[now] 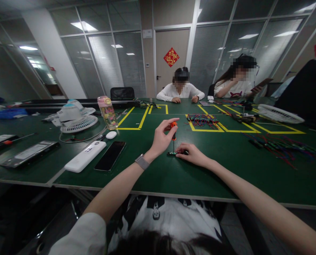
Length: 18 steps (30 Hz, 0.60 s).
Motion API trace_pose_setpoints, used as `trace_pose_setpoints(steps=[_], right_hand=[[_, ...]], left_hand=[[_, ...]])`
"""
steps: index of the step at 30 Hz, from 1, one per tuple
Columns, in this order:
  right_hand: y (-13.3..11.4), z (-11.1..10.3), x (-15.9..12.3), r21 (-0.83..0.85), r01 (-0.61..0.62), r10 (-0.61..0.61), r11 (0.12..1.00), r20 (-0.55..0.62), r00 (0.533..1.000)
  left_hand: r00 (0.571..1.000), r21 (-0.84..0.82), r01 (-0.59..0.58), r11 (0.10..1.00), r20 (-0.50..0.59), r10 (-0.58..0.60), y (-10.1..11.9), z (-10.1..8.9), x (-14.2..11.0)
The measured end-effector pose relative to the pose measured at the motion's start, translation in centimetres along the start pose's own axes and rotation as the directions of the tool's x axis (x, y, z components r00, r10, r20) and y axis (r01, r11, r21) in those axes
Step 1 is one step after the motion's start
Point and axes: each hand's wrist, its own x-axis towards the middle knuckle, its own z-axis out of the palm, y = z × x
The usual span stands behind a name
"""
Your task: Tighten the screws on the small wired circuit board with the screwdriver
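My left hand (164,136) is closed around the orange-and-black handle of a screwdriver (174,130), with thumb and fingers near its top. The screwdriver stands upright, its thin shaft coming down onto a small green circuit board (171,153) on the table. My right hand (191,154) rests low on the table, its fingertips pinching the right end of that board. Part of the board is hidden under the right fingers. Whether the tip sits in a screw is too small to tell.
Left of my arms lie a black phone (110,156), a white power bank (85,156), a bottle (107,112) and white fans (79,122). Wired circuit boards (203,120) lie ahead, with more wired boards (285,145) at right. Two people sit across the green table (152,177).
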Motion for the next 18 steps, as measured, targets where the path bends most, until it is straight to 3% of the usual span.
trace_pose_setpoints(steps=[5,13,18], right_hand=[[-0.15,-0.02,-0.01,-0.001,-0.010,0.010,1.000,0.002,1.000],[-0.16,-0.04,-0.02,-0.002,-0.009,0.009,1.000,0.003,1.000],[-0.23,-0.08,-0.03,-0.005,-0.010,0.010,1.000,0.004,1.000]], left_hand=[[0.995,0.112,-0.016,0.994,-0.101,0.028,0.17,-0.14,0.05],[0.999,-0.062,0.040,0.997,-0.008,-0.041,-0.11,-0.09,0.09],[0.998,0.010,0.001,1.000,-0.058,0.000,0.06,-0.10,0.07]])
